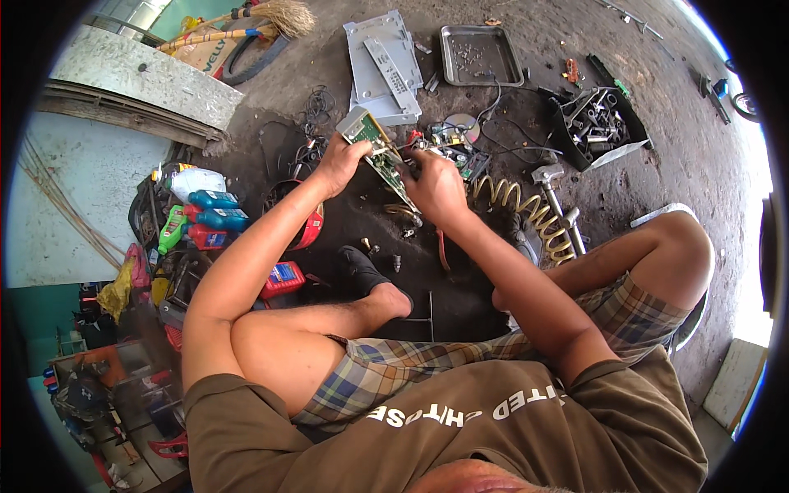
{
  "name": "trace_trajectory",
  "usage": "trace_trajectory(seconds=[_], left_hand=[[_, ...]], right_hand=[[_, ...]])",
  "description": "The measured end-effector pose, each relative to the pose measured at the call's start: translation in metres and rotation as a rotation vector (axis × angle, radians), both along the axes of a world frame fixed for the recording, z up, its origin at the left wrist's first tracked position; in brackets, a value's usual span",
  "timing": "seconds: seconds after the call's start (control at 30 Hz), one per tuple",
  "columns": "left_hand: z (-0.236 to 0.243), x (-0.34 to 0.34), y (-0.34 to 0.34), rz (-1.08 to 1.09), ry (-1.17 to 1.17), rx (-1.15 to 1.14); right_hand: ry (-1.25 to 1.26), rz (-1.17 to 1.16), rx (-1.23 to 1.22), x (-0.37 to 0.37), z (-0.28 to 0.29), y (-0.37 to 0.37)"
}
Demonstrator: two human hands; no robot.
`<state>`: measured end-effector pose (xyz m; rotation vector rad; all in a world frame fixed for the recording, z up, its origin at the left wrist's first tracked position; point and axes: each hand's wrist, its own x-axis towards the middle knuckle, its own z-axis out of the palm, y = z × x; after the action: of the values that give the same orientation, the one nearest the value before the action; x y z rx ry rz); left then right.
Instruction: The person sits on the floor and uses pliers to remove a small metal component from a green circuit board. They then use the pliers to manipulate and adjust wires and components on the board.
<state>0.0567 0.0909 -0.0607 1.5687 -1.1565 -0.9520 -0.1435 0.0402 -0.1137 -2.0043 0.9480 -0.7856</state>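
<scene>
A green circuit board point(385, 167) with a pale metal end plate is held up at a slant in front of me. My left hand point(337, 167) is closed around its left side, the thumb lying over the face near the plate. Against the board's right edge, my right hand point(438, 189) has its fingers curled in. What those fingers grip is hidden from this view. Beneath the hands, a red curved strip or handle point(444, 251) and small metal pieces point(397, 262) lie on the dark ground.
Grey metal panels point(382, 66) and a shallow tray point(481, 56) lie farther off. A black bin of wrenches and sockets point(600, 123) stands right. A coiled yellow hose point(530, 218) and hammer point(559, 197) lie near my right leg. Several bottles point(218, 209) crowd the left.
</scene>
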Motion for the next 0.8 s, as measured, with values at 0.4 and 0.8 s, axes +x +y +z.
trace_trajectory(seconds=[0.4, 0.8], left_hand=[[-0.007, 0.001, 0.003, 0.06, 0.051, 0.012], [-0.028, 0.019, 0.001, 0.156, 0.172, -0.004]], right_hand=[[0.036, 0.054, 0.069, 0.0, 0.003, -0.01], [-0.554, -0.251, 1.245, 0.017, -0.02, -0.011]])
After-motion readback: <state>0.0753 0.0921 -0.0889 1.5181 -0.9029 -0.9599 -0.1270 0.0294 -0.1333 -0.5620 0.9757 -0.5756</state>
